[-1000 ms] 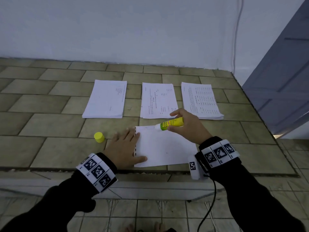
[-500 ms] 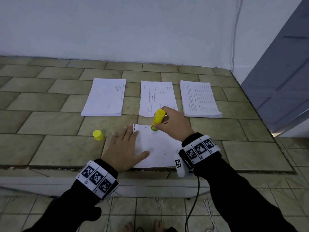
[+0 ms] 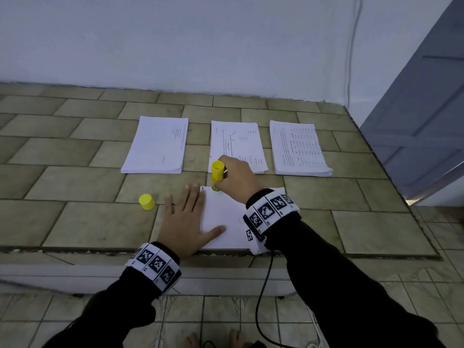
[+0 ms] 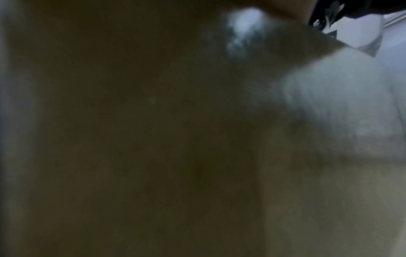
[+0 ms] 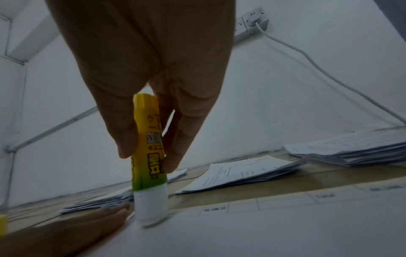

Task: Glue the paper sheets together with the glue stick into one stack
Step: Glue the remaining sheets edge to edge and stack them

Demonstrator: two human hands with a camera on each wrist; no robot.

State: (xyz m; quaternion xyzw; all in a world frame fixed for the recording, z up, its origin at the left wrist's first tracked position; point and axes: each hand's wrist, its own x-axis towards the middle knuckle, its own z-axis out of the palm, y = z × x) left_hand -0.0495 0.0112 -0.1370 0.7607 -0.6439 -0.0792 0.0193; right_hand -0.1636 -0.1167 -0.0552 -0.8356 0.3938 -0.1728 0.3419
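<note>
A white paper sheet (image 3: 226, 217) is laid flat at the near edge of the tan tiled ledge (image 3: 75, 187). At the far left corner of this sheet, a yellow-and-green plastic glue stick (image 3: 217, 174) is held almost upright, its white glue end pressed onto the paper. The stick is pinched between the thumb and fingers of the right hand (image 3: 236, 178). The left hand (image 3: 187, 219) is spread flat with straight fingers, nothing being gripped; its palm rests on the ledge just left of the sheet, and its thumb and forefinger lie over the sheet's left edge. A small yellow plastic cap (image 3: 147, 202) stands on the tiles left of the sheet, apart from the left hand. Beyond the sheet, three white printed paper stacks (image 3: 157, 144) (image 3: 237, 144) (image 3: 298, 149) are set in a row. The left wrist view is dark and blurred.
</note>
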